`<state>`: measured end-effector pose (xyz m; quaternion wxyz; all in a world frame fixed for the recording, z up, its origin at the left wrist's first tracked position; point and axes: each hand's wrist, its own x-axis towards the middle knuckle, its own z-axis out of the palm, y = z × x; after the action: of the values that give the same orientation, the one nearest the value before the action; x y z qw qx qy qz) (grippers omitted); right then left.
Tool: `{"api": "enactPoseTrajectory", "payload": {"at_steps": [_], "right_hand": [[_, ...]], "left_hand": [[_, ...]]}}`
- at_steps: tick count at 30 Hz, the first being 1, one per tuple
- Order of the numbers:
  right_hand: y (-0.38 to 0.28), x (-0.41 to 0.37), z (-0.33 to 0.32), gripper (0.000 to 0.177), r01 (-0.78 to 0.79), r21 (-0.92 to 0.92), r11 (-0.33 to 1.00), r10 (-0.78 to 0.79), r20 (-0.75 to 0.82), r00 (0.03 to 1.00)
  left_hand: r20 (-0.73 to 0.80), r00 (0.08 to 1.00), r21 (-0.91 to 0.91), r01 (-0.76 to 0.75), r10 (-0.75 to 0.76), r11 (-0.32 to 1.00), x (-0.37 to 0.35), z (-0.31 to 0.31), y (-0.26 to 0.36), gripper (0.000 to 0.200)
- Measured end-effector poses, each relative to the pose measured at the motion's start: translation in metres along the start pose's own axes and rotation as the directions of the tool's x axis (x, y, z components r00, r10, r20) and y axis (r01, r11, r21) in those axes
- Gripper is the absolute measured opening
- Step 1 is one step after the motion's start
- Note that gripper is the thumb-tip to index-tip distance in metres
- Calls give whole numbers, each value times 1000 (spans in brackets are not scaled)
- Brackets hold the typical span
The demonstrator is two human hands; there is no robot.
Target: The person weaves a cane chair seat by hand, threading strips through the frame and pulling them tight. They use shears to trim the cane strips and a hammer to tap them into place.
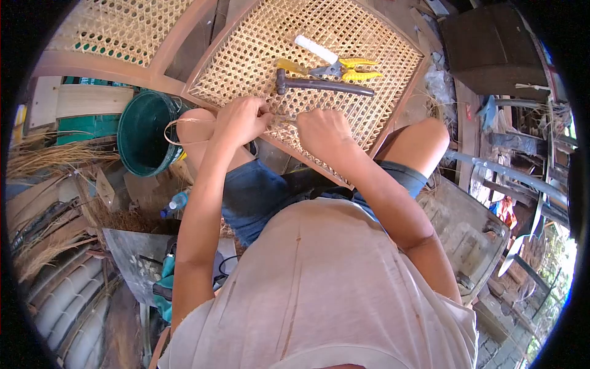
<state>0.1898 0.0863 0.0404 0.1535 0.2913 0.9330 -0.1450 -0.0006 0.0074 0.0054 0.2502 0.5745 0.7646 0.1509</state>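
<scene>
A wooden frame with woven cane panel (239, 67) lies across my knees. Over its near left part, my left hand (243, 120) is closed on a thin cane strand (281, 118), with a loop of strand (175, 132) curling out to its left. My right hand (324, 129) is closed at the strand's other side, knuckles up. Beyond the hands, a dark hammer (326, 85) rests on the cane. Behind it lie yellow-handled pliers (359, 69), a yellow-handled tool (291, 66) and a white-handled tool (316, 49).
A green bucket (146, 132) stands left of my knee. Another caned frame (117, 37) is at the upper left. Loose fibres (52, 154) hang at the left, a dark box (495, 52) sits at the upper right, and a worn board (461, 224) lies at the right.
</scene>
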Motion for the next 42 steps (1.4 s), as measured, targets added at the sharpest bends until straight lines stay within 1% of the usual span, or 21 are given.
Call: {"api": "enactPoseTrajectory", "payload": {"at_steps": [6, 8, 12, 14, 16, 18, 20, 22, 24, 25, 26, 28, 29, 31, 34, 36, 38, 39, 40, 41, 42], "right_hand": [[-3, 12, 14, 21, -28, 8, 1000, 28, -1, 1000], [7, 11, 18, 23, -77, 117, 990, 78, -3, 997], [26, 17, 25, 20, -34, 234, 972, 58, -96, 994], [31, 20, 15, 25, -15, 267, 964, 6, 34, 999], [36, 22, 17, 25, -13, 302, 953, 0, 44, 999], [37, 23, 15, 25, -13, 341, 940, 0, 38, 999], [29, 16, 13, 26, -35, 204, 978, 29, 32, 999], [28, 6, 10, 26, -38, 201, 979, 32, 32, 999], [27, -6, -4, 26, -95, 165, 982, 78, 102, 992], [34, -11, -7, 28, -149, 184, 972, 121, 159, 980], [36, -14, -4, 28, -148, 199, 969, 118, 156, 981], [42, -19, 5, 33, -198, 377, 905, 220, -17, 975], [43, -11, 24, 38, -192, 455, 869, 224, -18, 974], [35, -1, 39, 36, -198, 468, 861, 240, -31, 970], [29, 14, 55, 31, -172, 456, 873, 223, -59, 973], [30, 14, 58, 29, -159, 448, 880, 211, -68, 975], [31, 5, 47, 25, -67, 493, 867, 146, -123, 981], [31, 8, 51, 26, -65, 473, 879, 136, -119, 984], [31, 9, 52, 26, -73, 481, 873, 145, -115, 983], [31, 11, 52, 28, -70, 479, 875, 133, -100, 986], [32, 12, 52, 30, -66, 475, 877, 121, -84, 989]], "left_hand": [[42, 999, 13, -18, 17, 1000, 13, 0, 1, 19], [54, 999, 11, -8, 7, 1000, 16, -1, 9, 18], [71, 997, 30, -44, 42, 999, 17, 7, 7, 16], [73, 996, 48, -62, 59, 997, 22, 14, 5, 16], [167, 982, 7, -95, 92, 995, 25, 13, 11, 17], [147, 983, 57, -118, 109, 991, 22, 1, 18, 19], [206, 970, 250, 72, -126, 966, 22, -20, 23, 20], [281, 952, 222, 62, -125, 973, 29, -24, 11, 21], [238, 967, 61, -110, 93, 992, 28, -9, -1, 21], [215, 974, 41, -85, 74, 996, 24, 1, 3, 18], [249, 968, 27, 8, -14, 1000, 24, 9, 5, 20], [246, 966, 91, 61, -81, 994, 23, 6, 16, 23], [251, 965, 100, 44, -68, 994, 25, 3, 21, 23], [255, 956, 153, 108, -145, 982, 23, -1, 26, 29], [189, 981, 204, 8, -48, 979, 20, -2, 13, 33], [235, 963, 203, 86, -134, 975, 10, -28, 14, 36], [295, 948, 154, 73, -116, 985, -1, -55, -20, 34], [165, 974, -148, 183, -158, 972, -14, -74, -15, 30], [52, 969, -445, 240, -242, 863, -30, -93, -5, 26], [-78, 964, -807, 89, -254, 583, -45, -100, -1, 23], [-184, 929, -974, -129, -321, 185, -54, -104, 1, 20]]}}
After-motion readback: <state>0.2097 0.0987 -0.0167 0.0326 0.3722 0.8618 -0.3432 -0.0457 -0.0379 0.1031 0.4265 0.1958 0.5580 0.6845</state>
